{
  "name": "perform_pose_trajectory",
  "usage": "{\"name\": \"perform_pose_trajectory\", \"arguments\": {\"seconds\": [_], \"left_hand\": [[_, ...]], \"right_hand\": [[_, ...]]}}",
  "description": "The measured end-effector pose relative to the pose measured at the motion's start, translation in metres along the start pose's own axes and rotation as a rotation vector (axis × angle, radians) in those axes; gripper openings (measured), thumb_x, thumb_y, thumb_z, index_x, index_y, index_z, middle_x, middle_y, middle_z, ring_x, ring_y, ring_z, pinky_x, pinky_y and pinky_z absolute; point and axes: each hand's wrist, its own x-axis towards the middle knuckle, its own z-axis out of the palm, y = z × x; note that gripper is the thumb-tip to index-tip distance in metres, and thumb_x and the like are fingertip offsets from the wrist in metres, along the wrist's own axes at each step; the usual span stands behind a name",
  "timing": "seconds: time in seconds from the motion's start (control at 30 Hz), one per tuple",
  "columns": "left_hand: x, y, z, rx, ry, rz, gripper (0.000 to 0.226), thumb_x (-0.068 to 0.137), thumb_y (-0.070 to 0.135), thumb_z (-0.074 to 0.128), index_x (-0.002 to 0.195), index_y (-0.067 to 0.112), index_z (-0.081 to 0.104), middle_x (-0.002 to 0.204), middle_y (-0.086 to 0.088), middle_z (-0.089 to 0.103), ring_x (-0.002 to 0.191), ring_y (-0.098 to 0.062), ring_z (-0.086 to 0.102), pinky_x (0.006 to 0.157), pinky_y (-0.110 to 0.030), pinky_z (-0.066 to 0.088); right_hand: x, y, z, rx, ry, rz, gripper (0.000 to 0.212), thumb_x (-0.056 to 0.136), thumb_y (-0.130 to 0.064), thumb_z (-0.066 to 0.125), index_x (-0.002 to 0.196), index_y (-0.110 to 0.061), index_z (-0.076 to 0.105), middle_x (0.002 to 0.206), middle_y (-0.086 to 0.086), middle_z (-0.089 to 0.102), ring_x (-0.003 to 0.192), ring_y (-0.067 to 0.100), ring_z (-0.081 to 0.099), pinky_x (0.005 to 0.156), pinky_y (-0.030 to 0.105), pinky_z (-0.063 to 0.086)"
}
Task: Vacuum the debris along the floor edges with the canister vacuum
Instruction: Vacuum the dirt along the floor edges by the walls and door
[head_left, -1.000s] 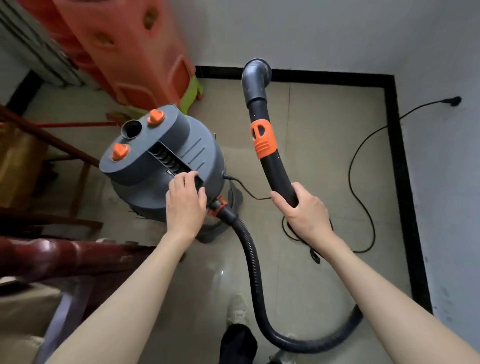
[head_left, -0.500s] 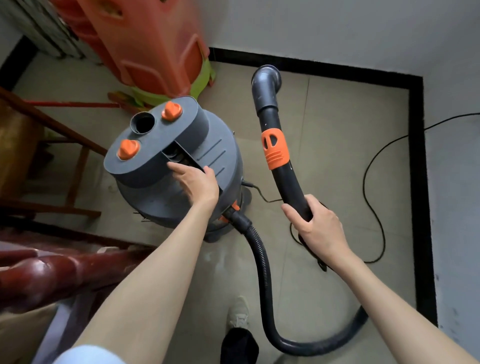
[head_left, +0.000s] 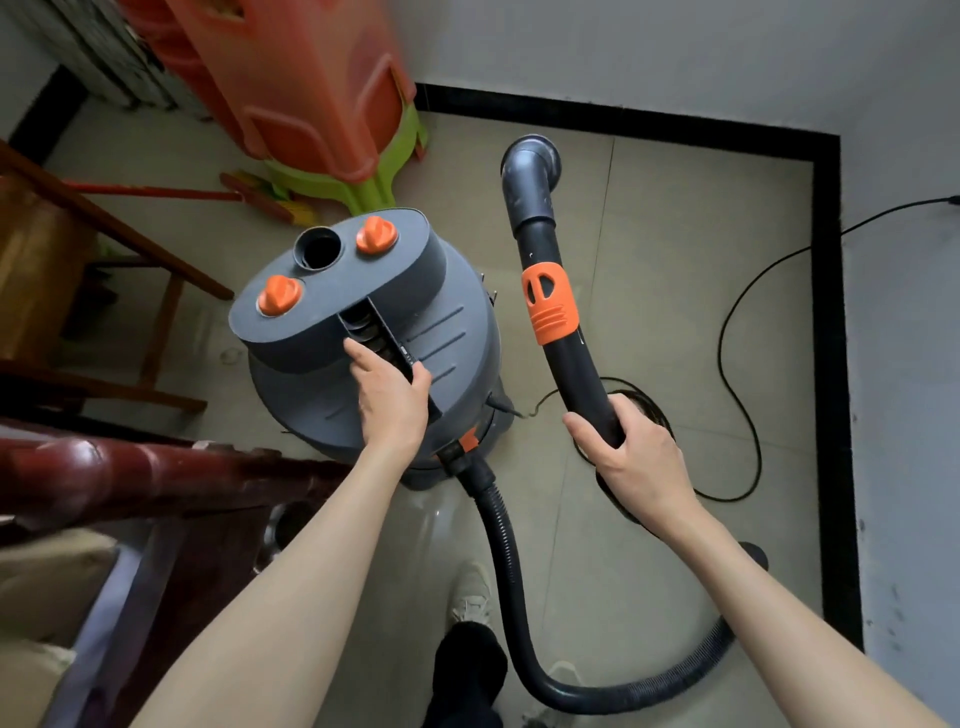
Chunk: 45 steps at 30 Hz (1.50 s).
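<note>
Your left hand (head_left: 390, 397) rests on top of the canister vacuum (head_left: 363, 338), fingers fairly straight, with the fingertips (head_left: 358, 351) reaching into the recessed slot in the grey lid; the grip is loose and closes on nothing. Your right hand (head_left: 636, 457) wraps its grip round the lower, black part of the wand (head_left: 556, 312), thumb on the near side and fingers curled behind it. The wand rises away from you, carries an orange collar (head_left: 550, 304) midway, and ends in a grey elbow nozzle (head_left: 530, 176) that points toward the far edge of the floor (head_left: 675, 260).

The canister vacuum stands on the floor left of centre, near the far wall and well apart from the right-hand edge. Two orange knobs (head_left: 377, 235) and an open round port (head_left: 318, 248) sit on its lid. A black ribbed hose (head_left: 506, 561) leaves the near side of the canister through an orange coupling, loops toward you past your shoe (head_left: 472, 592), and curves back under your right forearm.

A black skirting strip (head_left: 826, 312) borders the floor along the far and right walls. A thin black power cord (head_left: 737, 364) trails over the floor by the right edge and runs up the right wall. Stacked orange and green stools (head_left: 311, 93) stand in the far left corner; wooden furniture (head_left: 104, 322) lines the left edge.
</note>
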Motion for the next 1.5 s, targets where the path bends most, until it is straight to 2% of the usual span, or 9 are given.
{"name": "perform_pose_trajectory", "arguments": {"seconds": [0.1,0.37,0.47,0.63,0.73,0.9,1.17,1.37,1.5], "left_hand": [[-0.03,-0.017,0.002,0.067,0.008,0.032,0.082,0.098,0.028,0.048,0.149,0.0,-0.009,0.148,-0.022,0.026,0.127,-0.037,0.041,0.099,-0.039,0.037],[-0.096,-0.077,-0.003,0.185,0.011,0.196,0.08,0.097,0.031,0.047,0.151,0.006,-0.006,0.135,-0.019,0.035,0.106,-0.035,0.054,0.074,-0.032,0.04],[-0.105,-0.089,-0.005,0.184,0.033,0.234,0.074,0.099,0.034,0.04,0.151,0.005,-0.005,0.131,-0.019,0.035,0.103,-0.036,0.055,0.078,-0.039,0.045],[-0.121,-0.107,-0.012,0.129,-0.063,0.251,0.072,0.102,0.037,0.034,0.151,0.011,-0.011,0.142,-0.019,0.03,0.117,-0.04,0.048,0.09,-0.043,0.041],[-0.13,-0.113,-0.019,0.108,-0.121,0.294,0.071,0.102,0.033,0.034,0.151,0.01,-0.013,0.144,-0.02,0.028,0.12,-0.039,0.046,0.093,-0.041,0.039],[-0.146,-0.138,-0.026,0.131,-0.16,0.37,0.072,0.102,0.032,0.037,0.151,0.01,-0.012,0.141,-0.021,0.031,0.111,-0.037,0.051,0.083,-0.037,0.04],[-0.204,-0.203,-0.035,0.142,-0.199,0.441,0.07,0.102,0.031,0.035,0.151,0.013,-0.012,0.13,-0.019,0.036,0.083,-0.03,0.052,0.07,-0.033,0.038],[-0.268,-0.234,-0.037,0.044,-0.25,0.345,0.069,0.102,0.032,0.032,0.151,0.02,-0.015,0.141,-0.016,0.029,0.109,-0.036,0.05,0.087,-0.037,0.035],[-0.306,-0.25,-0.039,0.061,-0.272,0.33,0.07,0.102,0.031,0.032,0.15,0.017,-0.016,0.145,-0.02,0.025,0.117,-0.041,0.046,0.095,-0.045,0.036]], "right_hand": [[-0.026,0.018,-0.001,0.008,-0.019,0.002,0.031,0.091,-0.051,0.055,0.075,-0.03,0.04,0.066,-0.006,0.052,0.07,0.02,0.05,0.066,0.034,0.034],[-0.103,0.054,0.006,0.008,-0.002,0.028,0.03,0.09,-0.052,0.056,0.086,-0.022,0.049,0.064,-0.009,0.05,0.065,0.01,0.049,0.065,0.033,0.031],[-0.131,0.062,0.016,0.02,0.025,0.054,0.028,0.089,-0.051,0.057,0.084,-0.026,0.047,0.065,-0.01,0.051,0.066,0.008,0.05,0.066,0.033,0.031],[-0.175,0.065,0.041,0.021,0.081,0.065,0.022,0.089,-0.051,0.057,0.087,-0.032,0.047,0.067,-0.012,0.053,0.074,0.022,0.051,0.068,0.033,0.032],[-0.201,0.066,0.058,0.005,0.103,0.067,0.025,0.09,-0.051,0.057,0.088,-0.027,0.049,0.066,-0.008,0.052,0.074,0.025,0.051,0.067,0.034,0.032],[-0.238,0.067,0.078,0.015,0.126,0.1,0.034,0.091,-0.051,0.057,0.072,-0.028,0.039,0.063,-0.005,0.049,0.065,0.018,0.049,0.063,0.036,0.032],[-0.302,0.093,0.1,0.264,0.278,0.213,0.047,0.068,-0.075,0.046,0.075,-0.029,0.051,0.07,0.002,0.065,0.075,0.027,0.063,0.073,0.044,0.052],[-0.391,0.127,0.117,0.314,0.342,0.305,0.037,0.087,-0.058,0.057,0.078,-0.022,0.051,0.069,0.006,0.066,0.075,0.029,0.063,0.073,0.043,0.051],[-0.444,0.135,0.115,0.256,0.348,0.328,0.037,0.074,-0.068,0.046,0.077,-0.031,0.046,0.072,0.001,0.065,0.074,0.025,0.062,0.071,0.039,0.049]]}}
